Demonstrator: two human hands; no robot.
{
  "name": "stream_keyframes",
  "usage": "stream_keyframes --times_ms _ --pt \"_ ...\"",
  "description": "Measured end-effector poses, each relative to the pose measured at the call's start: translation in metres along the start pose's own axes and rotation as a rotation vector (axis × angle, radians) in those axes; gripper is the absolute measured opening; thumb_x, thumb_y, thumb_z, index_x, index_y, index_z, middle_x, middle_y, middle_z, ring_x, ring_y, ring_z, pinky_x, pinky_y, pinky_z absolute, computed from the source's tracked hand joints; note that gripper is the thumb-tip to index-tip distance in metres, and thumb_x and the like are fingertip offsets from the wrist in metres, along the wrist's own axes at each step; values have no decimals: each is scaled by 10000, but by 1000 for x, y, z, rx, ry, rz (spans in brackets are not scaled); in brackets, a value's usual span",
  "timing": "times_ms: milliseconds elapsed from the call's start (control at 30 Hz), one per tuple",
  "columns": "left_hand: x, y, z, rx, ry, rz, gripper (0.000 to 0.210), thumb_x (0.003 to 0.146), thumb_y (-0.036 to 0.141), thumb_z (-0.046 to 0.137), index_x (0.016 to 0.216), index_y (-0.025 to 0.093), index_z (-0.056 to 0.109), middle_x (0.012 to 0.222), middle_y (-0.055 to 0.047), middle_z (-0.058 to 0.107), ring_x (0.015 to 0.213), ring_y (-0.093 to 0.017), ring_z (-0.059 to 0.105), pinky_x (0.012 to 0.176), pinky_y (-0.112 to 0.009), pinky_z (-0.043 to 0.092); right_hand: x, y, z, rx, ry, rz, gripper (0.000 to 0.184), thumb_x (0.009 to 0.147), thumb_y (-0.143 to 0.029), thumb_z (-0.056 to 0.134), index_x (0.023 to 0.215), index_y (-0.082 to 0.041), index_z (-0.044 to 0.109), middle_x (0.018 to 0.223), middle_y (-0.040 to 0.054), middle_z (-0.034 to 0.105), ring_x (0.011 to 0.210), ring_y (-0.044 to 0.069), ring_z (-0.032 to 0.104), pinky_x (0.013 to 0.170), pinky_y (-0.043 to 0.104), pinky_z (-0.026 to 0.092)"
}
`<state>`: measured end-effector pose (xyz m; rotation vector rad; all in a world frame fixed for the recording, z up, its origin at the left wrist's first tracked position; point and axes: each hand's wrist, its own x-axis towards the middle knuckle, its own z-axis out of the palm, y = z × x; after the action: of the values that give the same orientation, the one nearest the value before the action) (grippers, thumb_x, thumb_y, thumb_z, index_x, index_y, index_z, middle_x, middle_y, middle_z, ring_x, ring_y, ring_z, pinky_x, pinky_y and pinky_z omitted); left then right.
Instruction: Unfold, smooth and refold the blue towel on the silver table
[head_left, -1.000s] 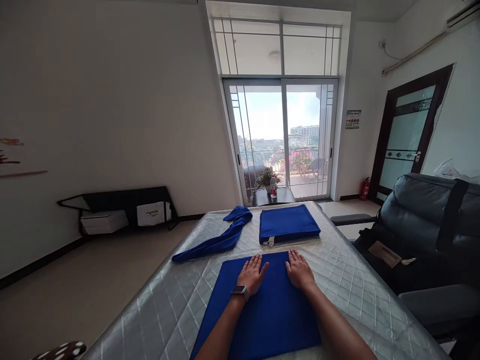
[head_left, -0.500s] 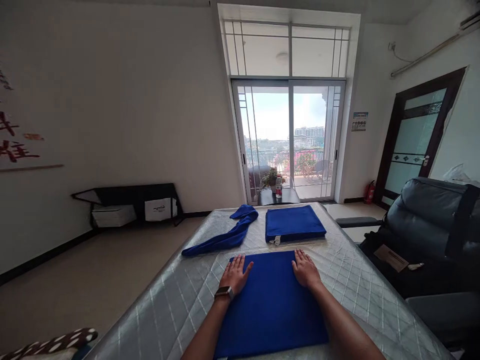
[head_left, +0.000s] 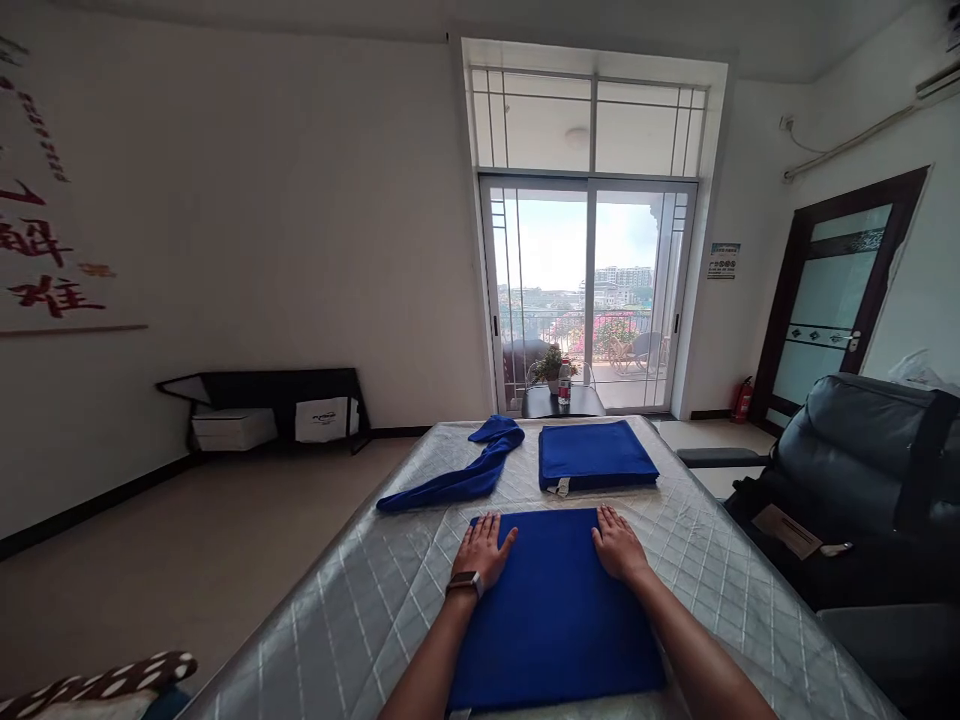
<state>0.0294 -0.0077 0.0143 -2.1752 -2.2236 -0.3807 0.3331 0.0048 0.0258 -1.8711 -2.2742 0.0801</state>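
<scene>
A flat blue folded cloth (head_left: 559, 610) lies on the quilted silver mattress (head_left: 352, 610) in front of me. My left hand (head_left: 484, 552) rests palm down on its far left corner, fingers stretched forward and thumb apart. On the far right corner lies my right hand (head_left: 619, 545), also flat with straight fingers. A dark-banded watch (head_left: 464, 581) is on my left wrist. Beyond the cloth is a thicker folded blue stack (head_left: 598, 452) with a white tag (head_left: 559, 487). To its left a twisted blue strip of cloth (head_left: 472, 470) lies loosely curved.
A black armchair (head_left: 855, 470) stands close to the mattress on the right. Past the far edge, a small table (head_left: 540, 404) holds a bottle (head_left: 564, 384) and a potted plant (head_left: 551, 365). A black low rack (head_left: 277, 390) sits by the left wall; a spotted fabric (head_left: 142, 680) shows lower left.
The camera view has shifted slightly, so the room appears a little lower and further right. Both hands stay flat on the cloth's far corners, and the cloths look unchanged.
</scene>
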Motion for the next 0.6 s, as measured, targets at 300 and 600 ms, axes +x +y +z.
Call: stream_keyframes --times_ms 300,600 --pt "-4 2 -4 17 -19 5 836 976 657 127 1554 93 340 1652 -145 324 1537 -280 281 1263 -479 228 -21 -11 -12 -6 4 34 645 1020 -367 212 1565 -32 294 1646 155 263 1543 237 178 1248 419 115" --pt "-2 0 2 37 0 34 810 980 644 151 1547 105 362 1633 -143 372 1531 -279 297 1258 -483 238 -61 -7 -4 92 -57 20 688 1018 -447 194 1596 -75 218 1674 107 172 1553 213 113 1251 394 97"
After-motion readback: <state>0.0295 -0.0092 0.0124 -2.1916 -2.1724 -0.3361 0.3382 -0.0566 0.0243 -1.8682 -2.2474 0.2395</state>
